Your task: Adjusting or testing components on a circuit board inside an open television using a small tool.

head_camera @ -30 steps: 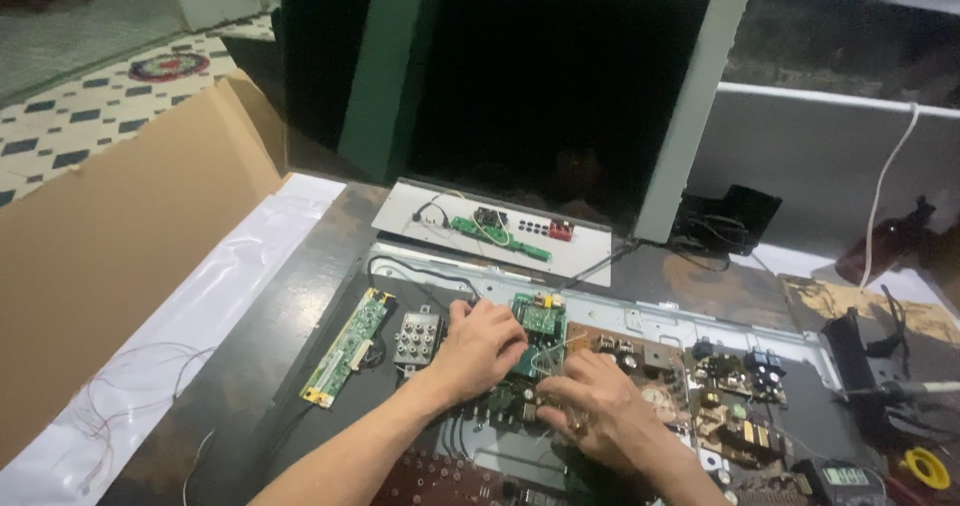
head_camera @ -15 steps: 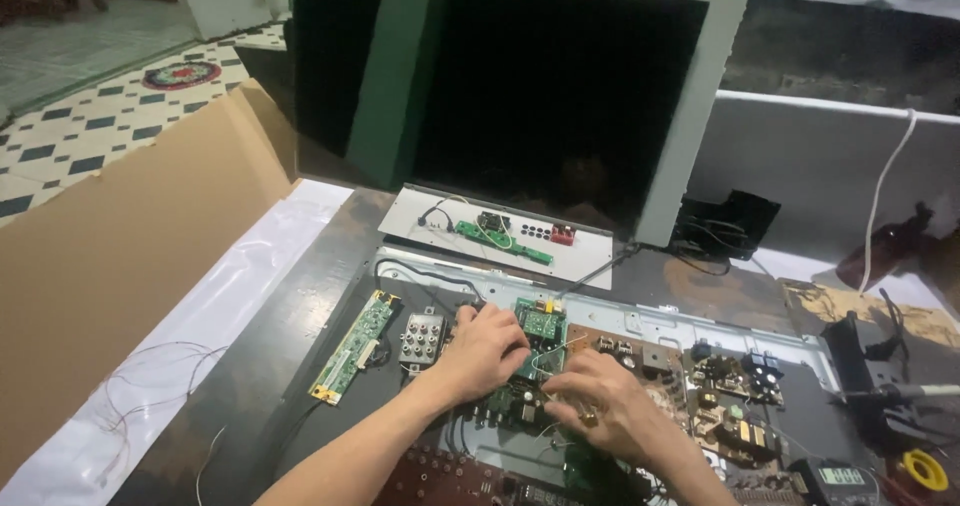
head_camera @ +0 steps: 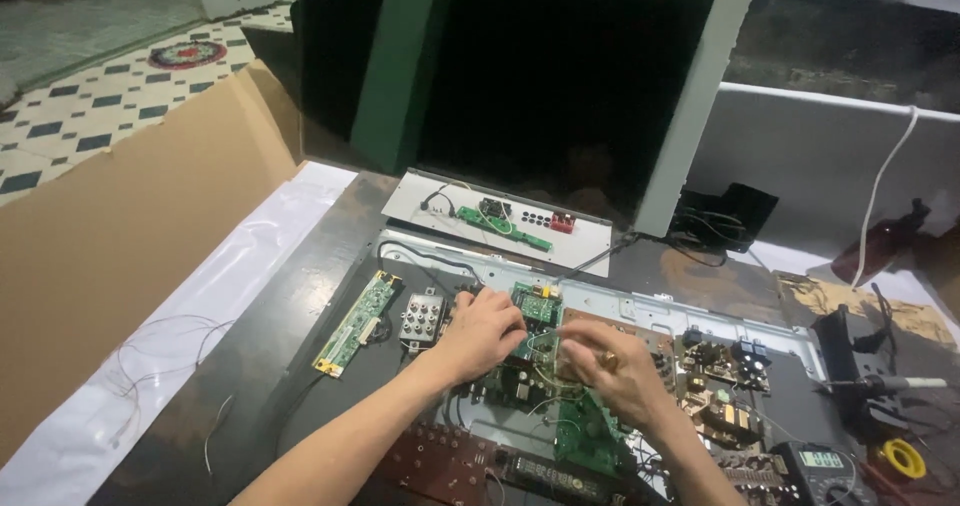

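- Green circuit board (head_camera: 537, 306) lay on the metal chassis (head_camera: 640, 311), the left hand (head_camera: 483, 334) curled loosely over its near edge, fingers bent on it.
- Right hand (head_camera: 612, 366), earlier pressed low against the left, had lifted slightly, its fingertips pinching a thin white wire (head_camera: 548, 338) just beside the board.
- Narrow green strip board (head_camera: 357, 323) and grey connector block (head_camera: 421, 319) stayed put at left.

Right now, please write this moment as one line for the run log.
left hand: on green circuit board | right hand: pinching thin wire over the board | long narrow board: apart, left
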